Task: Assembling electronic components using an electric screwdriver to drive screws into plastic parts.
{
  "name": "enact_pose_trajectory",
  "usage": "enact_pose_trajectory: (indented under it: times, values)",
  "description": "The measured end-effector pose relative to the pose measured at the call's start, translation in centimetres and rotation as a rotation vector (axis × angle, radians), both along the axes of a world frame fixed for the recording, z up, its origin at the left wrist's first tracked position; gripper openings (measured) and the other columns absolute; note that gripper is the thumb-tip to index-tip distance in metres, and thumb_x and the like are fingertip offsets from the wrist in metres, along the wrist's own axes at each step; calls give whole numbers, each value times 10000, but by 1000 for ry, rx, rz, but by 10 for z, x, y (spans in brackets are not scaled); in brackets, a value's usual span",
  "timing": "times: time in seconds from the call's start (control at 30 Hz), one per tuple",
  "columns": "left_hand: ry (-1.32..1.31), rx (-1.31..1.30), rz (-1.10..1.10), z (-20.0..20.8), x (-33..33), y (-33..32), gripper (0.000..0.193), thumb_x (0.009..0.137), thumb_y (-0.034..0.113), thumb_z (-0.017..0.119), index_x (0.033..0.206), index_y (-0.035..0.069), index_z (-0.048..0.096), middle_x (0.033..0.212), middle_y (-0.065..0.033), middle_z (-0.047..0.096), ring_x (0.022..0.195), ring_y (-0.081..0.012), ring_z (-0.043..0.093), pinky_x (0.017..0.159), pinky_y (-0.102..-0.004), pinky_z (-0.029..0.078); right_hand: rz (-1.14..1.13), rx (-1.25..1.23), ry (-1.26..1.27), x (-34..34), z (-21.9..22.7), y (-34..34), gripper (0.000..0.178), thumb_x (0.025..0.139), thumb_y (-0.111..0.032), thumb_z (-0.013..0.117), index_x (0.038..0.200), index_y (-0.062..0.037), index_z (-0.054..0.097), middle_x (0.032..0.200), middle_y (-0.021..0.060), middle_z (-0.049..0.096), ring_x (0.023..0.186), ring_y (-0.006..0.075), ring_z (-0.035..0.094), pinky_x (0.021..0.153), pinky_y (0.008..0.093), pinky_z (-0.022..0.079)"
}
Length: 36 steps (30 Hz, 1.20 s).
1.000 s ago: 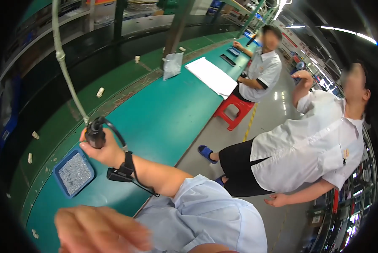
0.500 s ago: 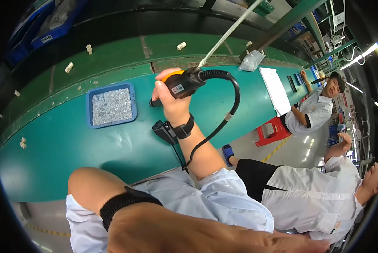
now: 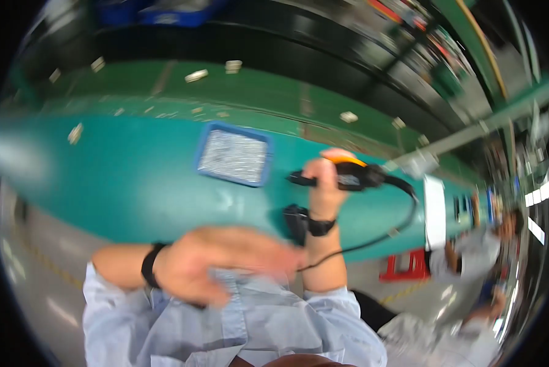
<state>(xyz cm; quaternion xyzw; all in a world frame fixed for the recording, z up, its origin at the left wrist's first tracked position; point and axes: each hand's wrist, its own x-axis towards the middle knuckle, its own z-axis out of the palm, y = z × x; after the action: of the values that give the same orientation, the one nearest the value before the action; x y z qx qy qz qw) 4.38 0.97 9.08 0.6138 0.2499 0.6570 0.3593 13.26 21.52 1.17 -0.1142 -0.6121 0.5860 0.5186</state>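
Screwdriver point(image 3: 348, 177) gripped by right hand point(image 3: 326, 183) fingers above teal bench point(image 3: 133, 177); left hand point(image 3: 219, 263) blurred, empty.

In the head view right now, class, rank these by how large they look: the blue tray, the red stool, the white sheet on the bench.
1. blue tray
2. and 3. white sheet and red stool: look alike, so no ranking. Both lie farther away, near the bent rim.

The left hand point(image 3: 225, 263) has risen across the chest toward the right wrist, blurred with motion. The right hand point(image 3: 328, 183) has carried the black-and-orange tool point(image 3: 348, 177) rightward, clear of the blue tray point(image 3: 233, 156), which now lies to its left.
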Motion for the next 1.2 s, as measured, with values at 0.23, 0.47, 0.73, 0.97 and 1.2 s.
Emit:
enact_pose_trajectory:
  times: [0.23,0.47,0.73,0.97,1.2]
  values:
    - [524,-384,903,-57,-76,-58,315,766,107,696,1067,48,627,1093,-119,619,1006,-273,586,867,-358,466,77,51,75,-1,-1,-4,157,857,-106,548,968,-16,483,628,44,484,533,124,454,535,273,412]
    - [1134,-592,1328,-50,-132,-87,223,783,158,658,976,50,631,1023,-87,624,903,-293,582,814,-357,476,37,19,83,-3,-1,-1,173,847,-134,559,947,-25,469,593,35,452,528,127,450,537,262,404]
    - [293,-931,1760,-126,-422,-116,478,779,333,685,1096,-10,581,979,-157,652,897,-249,635,794,-347,496,-3,62,55,-11,3,-5,158,883,-179,530,940,-41,478,602,18,426,536,110,415,541,258,370]
    - [364,-889,2083,-181,-565,-112,609,765,391,685,1231,36,518,1021,-166,647,882,-262,642,812,-351,490,-15,-20,73,-14,-4,5,197,884,-235,529,935,-53,474,585,3,387,503,99,378,509,241,333]
    - [159,-797,1681,-180,-571,-80,247,830,96,639,1075,66,634,814,-54,642,633,-98,599,561,-246,515,30,36,44,-14,-3,3,293,856,-295,601,926,-65,434,567,5,420,444,108,411,432,244,332]
